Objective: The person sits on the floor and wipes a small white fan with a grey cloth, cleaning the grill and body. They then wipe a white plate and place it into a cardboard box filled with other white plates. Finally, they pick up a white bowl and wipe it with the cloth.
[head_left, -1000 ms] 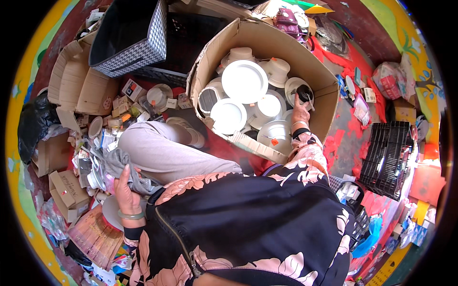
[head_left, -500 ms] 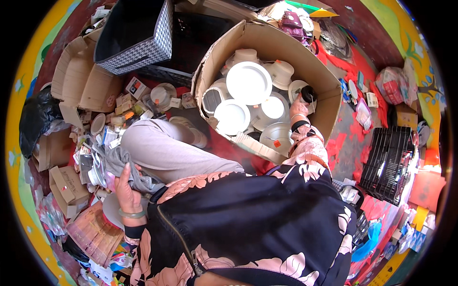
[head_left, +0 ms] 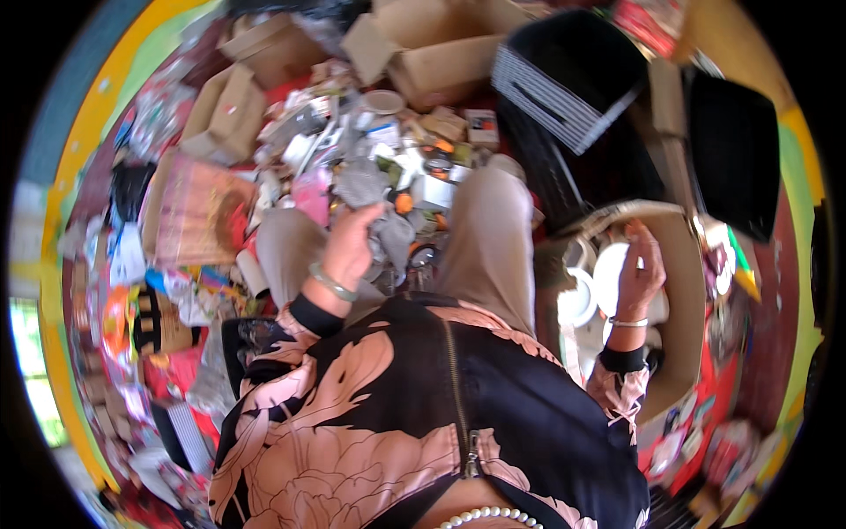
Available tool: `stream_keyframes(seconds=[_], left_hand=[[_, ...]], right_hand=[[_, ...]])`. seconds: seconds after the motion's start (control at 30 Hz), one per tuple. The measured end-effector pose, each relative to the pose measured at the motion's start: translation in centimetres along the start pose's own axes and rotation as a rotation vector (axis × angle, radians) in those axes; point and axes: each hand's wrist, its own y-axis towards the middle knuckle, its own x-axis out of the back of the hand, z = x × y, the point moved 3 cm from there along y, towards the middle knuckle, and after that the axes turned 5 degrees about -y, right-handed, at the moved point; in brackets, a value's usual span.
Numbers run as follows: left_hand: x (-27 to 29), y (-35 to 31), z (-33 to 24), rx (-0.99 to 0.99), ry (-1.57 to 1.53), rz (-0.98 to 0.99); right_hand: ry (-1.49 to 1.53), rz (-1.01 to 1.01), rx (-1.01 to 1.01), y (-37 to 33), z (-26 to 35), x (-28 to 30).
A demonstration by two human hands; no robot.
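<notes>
My left hand [head_left: 346,256], a bracelet at its wrist, is closed on a crumpled grey cloth [head_left: 394,240]. It is between my knees, in front of a heap of small goods. On the right, my right hand [head_left: 641,275] hovers over a cardboard box [head_left: 690,331], its fingers loosely bent and apart and nothing visible in them. Inside that box lie white round dishes [head_left: 577,300], partly hidden by my hand and sleeve. Motion blurs parts of the picture.
Beyond my knees, small boxes and loose goods [head_left: 414,167] are piled up. An open cardboard box [head_left: 441,62] and a black bin with a checked rim [head_left: 564,101] stand at the back. A brown-pink carton [head_left: 198,212] is at the left.
My view and body have turned left, so the dish box now appears farther right. My right hand has let go of a dark round thing in that box and risen. The left still has the cloth.
</notes>
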Motion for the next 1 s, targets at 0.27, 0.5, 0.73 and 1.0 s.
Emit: stream_keyframes(seconds=[0.27,0.5,0.73,1.0], left_hand=[[2.1,-4.3,0.7,0.097,-0.229,0.021],[6.4,-5.9,1.4,0.388,-0.019,-0.015],[16.4,-4.2,3.1,0.168,-0.155,-0.542],[20.5,-0.3,3.4,0.163,-0.322,-0.829]], right_hand=[[0.513,1.170,0.380,-4.0,22.1,-20.2],[1.031,1.364,-0.708,-9.2,19.6,-27.8],[1.248,1.061,-1.192,-6.1,19.4,-29.6],[1.242,1.145,-0.953,-2.7,21.0,-29.1]])
